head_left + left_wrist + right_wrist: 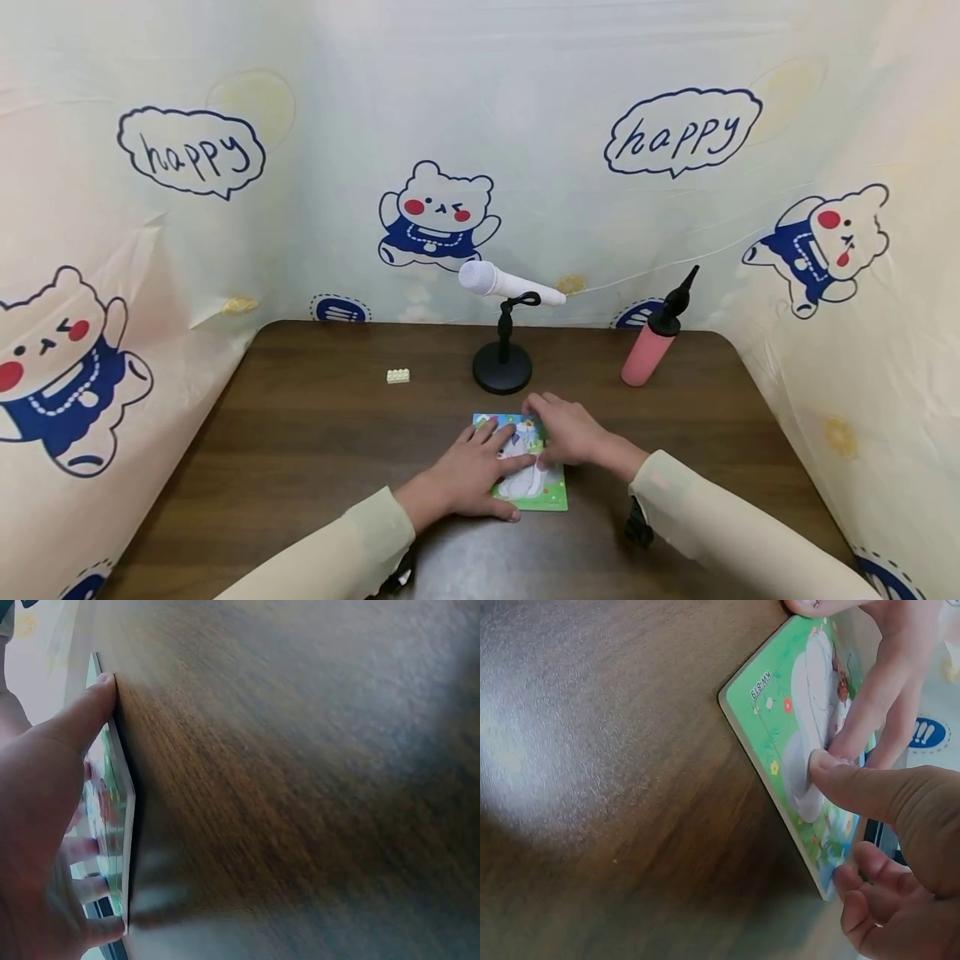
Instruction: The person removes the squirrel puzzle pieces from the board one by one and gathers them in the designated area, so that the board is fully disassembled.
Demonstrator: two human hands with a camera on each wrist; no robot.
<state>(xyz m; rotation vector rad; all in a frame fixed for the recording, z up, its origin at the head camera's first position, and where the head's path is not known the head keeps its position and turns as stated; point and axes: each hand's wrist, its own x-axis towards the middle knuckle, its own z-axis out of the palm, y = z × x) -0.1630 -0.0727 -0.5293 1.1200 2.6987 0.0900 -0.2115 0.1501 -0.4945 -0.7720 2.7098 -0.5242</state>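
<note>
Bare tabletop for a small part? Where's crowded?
Left: tabletop between toy brick, picture board and left edge. Right: between balloon pump, right sleeve and right edge. Crowded: around the board, with left hand, right hand and microphone stand.

Head view from above the table point(315, 467), facing forward and down, widest and farthest off; left wrist view, low and close, turned sideways across the tabletop; right wrist view, also sideways, close to the picture board point(551, 497), which all three share
</note>
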